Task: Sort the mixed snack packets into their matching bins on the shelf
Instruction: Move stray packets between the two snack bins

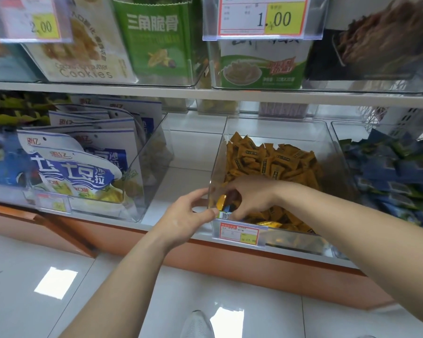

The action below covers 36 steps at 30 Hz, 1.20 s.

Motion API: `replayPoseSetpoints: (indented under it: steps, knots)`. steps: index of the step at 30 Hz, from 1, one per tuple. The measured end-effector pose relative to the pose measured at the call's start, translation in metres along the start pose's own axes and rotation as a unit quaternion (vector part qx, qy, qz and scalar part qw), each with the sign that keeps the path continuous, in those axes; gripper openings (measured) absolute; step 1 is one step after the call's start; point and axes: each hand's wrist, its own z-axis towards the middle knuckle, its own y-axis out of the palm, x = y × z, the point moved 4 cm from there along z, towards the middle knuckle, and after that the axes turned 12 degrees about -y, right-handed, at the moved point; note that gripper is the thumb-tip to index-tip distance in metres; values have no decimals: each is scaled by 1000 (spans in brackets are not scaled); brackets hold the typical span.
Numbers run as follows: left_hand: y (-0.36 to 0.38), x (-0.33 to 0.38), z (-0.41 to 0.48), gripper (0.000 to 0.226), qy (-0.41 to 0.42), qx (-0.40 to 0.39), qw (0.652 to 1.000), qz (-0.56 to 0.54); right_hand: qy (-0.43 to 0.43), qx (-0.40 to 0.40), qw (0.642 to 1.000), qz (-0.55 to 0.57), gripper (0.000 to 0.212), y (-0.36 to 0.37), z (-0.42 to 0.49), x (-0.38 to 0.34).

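**A:** Packets first. Where are they?
**B:** A small clutch of mixed packets (226, 208), one yellow, one blue, one showing a barcode. They sit at the front left corner of the clear bin (274, 128) on the lower shelf. The right hand (252, 196) reaches in over the rim, fingers curled down round them.
**A:** And the other?
**B:** The left hand (186, 215) is outside the bin at that same corner, thumb above, fingers curved below. Its tips lie against the wall by the barcode packet. Gripping the wall or pinching the packet, I cannot tell through the plastic.
**A:** Rest of the bin?
**B:** Heaped with orange packets (274, 164). A price tag (238, 234) is clipped on the front, just under the hands.
**A:** Neighbours?
**B:** Just beside it on the right, a bin of blue packets (386, 172). On the left, across a gap of shelf, a bin of white-and-blue pouches (83, 167) standing upright.
**A:** Above?
**B:** The upper shelf (156, 92) holds a green box (156, 37) and a cookies pack (83, 57).
**A:** Below?
**B:** Glossy floor tile (22, 276), and the toe of a pale shoe (197, 324) at the bottom edge.
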Motion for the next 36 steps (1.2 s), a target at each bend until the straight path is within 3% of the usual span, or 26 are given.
replayPoseSetpoints:
  steps: [5,9,13,17,23,27,30,32,34,36]
  knots:
    - [0,-1,1,32,-1,-3,1000,2,8,-33,999,-2,63,4,1,-1]
    - [-1,0,1,26,0,-2,1000,-6,8,63,997,52,72,0,-8,3]
    - [-5,4,-1,28,12,16,1000,-11,-1,122,988,91,36,-14,-22,4]
    - [-15,11,-7,37,36,88,995,-33,8,203,975,85,29,-36,-46,5]
    - [-16,53,-27,39,130,247,959,44,23,344,926,157,22,-54,-106,10]
    - [12,88,-35,31,198,248,943,102,35,449,884,124,26,-58,-166,16]
    - [43,95,-27,33,176,185,957,139,67,554,828,47,21,-58,-218,28]
    - [57,94,-18,36,134,168,963,160,114,591,796,-60,19,-56,-249,37]
    - [64,87,-6,37,70,161,962,209,155,583,786,-131,27,-52,-269,49]
    - [67,78,4,40,4,130,947,294,207,546,802,-126,26,-46,-279,64]
